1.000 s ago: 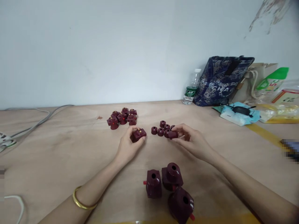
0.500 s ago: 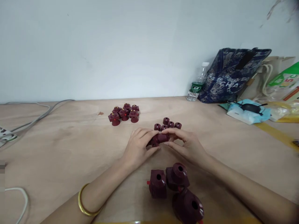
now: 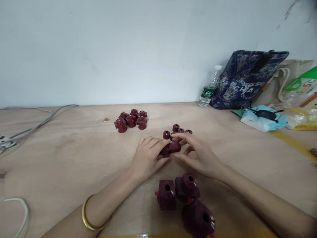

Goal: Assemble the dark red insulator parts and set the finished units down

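My left hand [image 3: 151,155] is closed round a dark maroon plastic part with a ribbed round cap [image 3: 175,147] at its right end. Most of that part's body is hidden behind the fingers. Around the cap end, my right hand [image 3: 198,152] has its thumb and forefinger spread, apart from the cap as far as I can see. Just behind my hands stand several small maroon caps [image 3: 166,134] with holes in their tops. Nearer to me are three larger maroon housings [image 3: 167,200] with dark holes and red tabs.
Several maroon assemblies [image 3: 131,120] with brass-coloured pins cluster at the back of the table [image 3: 74,158]. At the back right are a water bottle [image 3: 207,91], a dark blue bag [image 3: 244,82] and a tissue pack [image 3: 262,122]. Grey cables [image 3: 46,120] lie at the left.
My right hand's fingers have come off the ribbed cap and spread a little to the right. The left hand keeps its hold, and the cap's end shows more plainly.
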`<state>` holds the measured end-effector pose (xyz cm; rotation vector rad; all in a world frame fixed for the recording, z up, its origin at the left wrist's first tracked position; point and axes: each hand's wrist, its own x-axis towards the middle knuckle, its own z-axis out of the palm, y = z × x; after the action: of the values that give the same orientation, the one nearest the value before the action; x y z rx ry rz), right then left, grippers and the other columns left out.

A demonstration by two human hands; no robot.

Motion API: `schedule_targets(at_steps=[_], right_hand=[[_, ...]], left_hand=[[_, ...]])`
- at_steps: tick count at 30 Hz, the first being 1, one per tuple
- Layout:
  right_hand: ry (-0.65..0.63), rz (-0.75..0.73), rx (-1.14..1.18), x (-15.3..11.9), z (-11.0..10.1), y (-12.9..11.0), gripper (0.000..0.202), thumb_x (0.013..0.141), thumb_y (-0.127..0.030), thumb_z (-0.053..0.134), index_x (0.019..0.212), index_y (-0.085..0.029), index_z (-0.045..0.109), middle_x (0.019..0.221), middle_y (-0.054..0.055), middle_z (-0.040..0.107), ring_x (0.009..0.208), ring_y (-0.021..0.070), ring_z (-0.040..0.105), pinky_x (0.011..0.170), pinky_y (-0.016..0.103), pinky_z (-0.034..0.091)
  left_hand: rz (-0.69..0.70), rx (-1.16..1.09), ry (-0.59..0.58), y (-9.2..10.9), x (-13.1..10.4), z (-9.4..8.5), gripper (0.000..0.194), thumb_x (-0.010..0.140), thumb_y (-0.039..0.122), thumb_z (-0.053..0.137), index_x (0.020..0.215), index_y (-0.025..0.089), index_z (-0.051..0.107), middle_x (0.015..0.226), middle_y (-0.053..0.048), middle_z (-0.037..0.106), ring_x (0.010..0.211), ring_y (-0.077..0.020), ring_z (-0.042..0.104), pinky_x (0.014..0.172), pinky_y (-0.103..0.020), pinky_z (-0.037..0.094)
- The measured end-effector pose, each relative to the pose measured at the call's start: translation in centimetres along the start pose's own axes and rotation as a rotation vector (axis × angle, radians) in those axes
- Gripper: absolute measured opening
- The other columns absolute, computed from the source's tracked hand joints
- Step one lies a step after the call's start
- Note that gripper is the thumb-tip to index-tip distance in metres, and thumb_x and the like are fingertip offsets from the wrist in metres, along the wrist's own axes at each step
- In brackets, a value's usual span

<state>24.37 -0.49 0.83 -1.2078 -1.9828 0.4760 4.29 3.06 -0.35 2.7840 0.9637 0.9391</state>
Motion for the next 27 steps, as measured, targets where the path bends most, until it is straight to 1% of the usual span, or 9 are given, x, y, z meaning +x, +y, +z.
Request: schedule_targets(at_steps=[5,9,12,15,17,19,21,24,27], right_hand=[[0.03,0.148,0.023,0.2,-0.3,0.9,0.043,0.09,-0.04,0.05,0.129,-0.022,0.044,0.062,-0.004,0.058,0.056,0.014,0.058,0.056,0.024,0.045],[0.173,0.206,-0.106,0.6,-1.2,3.5,0.042,0.09,-0.042,0.048,0.125,-0.018,0.048,0.069,0.0,0.063,0.057,0.015,0.058,0.059,0.027,0.044],[0.16,0.193,-0.211,0.6,-1.3,5.0,0.036,0.09,-0.039,0.048,0.12,-0.018,0.052,0.073,0.001,0.064,0.061,0.0162,0.059,0.061,0.027,0.043],[0.074,0.172,-0.273,0.5,-0.7,5.5,0.035,0.089,-0.038,0.05,0.119,-0.02,0.055,0.073,0.001,0.064,0.064,0.0176,0.06,0.061,0.028,0.043],[0.04,0.171,-0.296,0.5,-0.3,5.5,0.036,0.088,-0.038,0.052,0.12,-0.02,0.055,0.072,0.001,0.063,0.065,0.0178,0.06,0.061,0.028,0.043],[0.023,0.178,-0.304,0.6,-0.1,5.3,0.034,0.086,-0.038,0.054,0.116,-0.02,0.055,0.071,0.0,0.063,0.066,0.0179,0.06,0.06,0.028,0.042],[0.025,0.188,-0.318,0.6,-0.1,5.1,0.03,0.085,-0.039,0.056,0.108,-0.021,0.055,0.073,0.0,0.062,0.066,0.0179,0.059,0.059,0.028,0.042],[0.035,0.193,-0.339,0.5,-0.2,4.8,0.023,0.082,-0.039,0.058,0.096,-0.021,0.055,0.08,0.002,0.062,0.068,0.0177,0.058,0.059,0.028,0.042],[0.039,0.151,-0.302,0.3,-0.4,4.7,0.017,0.083,-0.033,0.057,0.094,-0.02,0.056,0.083,0.003,0.063,0.067,0.0171,0.057,0.06,0.029,0.044]], left_hand=[[-0.175,-0.336,-0.058,0.5,0.3,0.1,0.038,0.076,0.029,0.07,0.111,0.024,0.057,0.11,-0.004,0.066,0.101,-0.0219,0.06,0.089,-0.039,0.043],[-0.42,-0.908,-0.264,1.2,0.5,-0.7,0.037,0.073,0.035,0.072,0.104,0.02,0.06,0.101,-0.006,0.069,0.093,-0.0208,0.064,0.084,-0.036,0.05],[-0.383,-1.148,-0.468,1.6,0.3,-1.4,0.046,0.076,0.055,0.063,0.107,0.02,0.064,0.108,-0.01,0.068,0.101,-0.025,0.063,0.09,-0.04,0.049],[-0.388,-1.232,-0.55,1.0,0.4,-1.6,0.058,0.082,0.066,0.044,0.109,0.019,0.066,0.11,-0.013,0.068,0.101,-0.0271,0.064,0.089,-0.043,0.049],[-0.48,-1.037,-0.426,-0.5,1.0,-1.5,0.053,0.083,0.062,0.046,0.103,0.018,0.067,0.099,-0.012,0.069,0.087,-0.0247,0.066,0.078,-0.04,0.053],[-0.573,-0.584,-0.103,-2.8,2.2,-1.4,0.042,0.08,0.054,0.057,0.1,0.018,0.066,0.092,-0.009,0.067,0.078,-0.0222,0.063,0.071,-0.038,0.052],[-0.611,-0.106,0.265,-5.3,3.5,-1.2,0.041,0.08,0.05,0.059,0.106,0.018,0.062,0.104,-0.012,0.06,0.089,-0.0253,0.06,0.076,-0.041,0.05],[-0.561,0.225,0.282,-7.9,4.8,-0.7,0.047,0.079,0.048,0.06,0.116,0.021,0.058,0.111,-0.014,0.052,0.099,-0.0319,0.055,0.079,-0.046,0.047],[-0.49,0.242,0.172,-8.2,4.2,-0.1,0.034,0.083,0.042,0.056,0.109,0.02,0.059,0.104,-0.013,0.056,0.1,-0.0325,0.055,0.084,-0.049,0.044]])
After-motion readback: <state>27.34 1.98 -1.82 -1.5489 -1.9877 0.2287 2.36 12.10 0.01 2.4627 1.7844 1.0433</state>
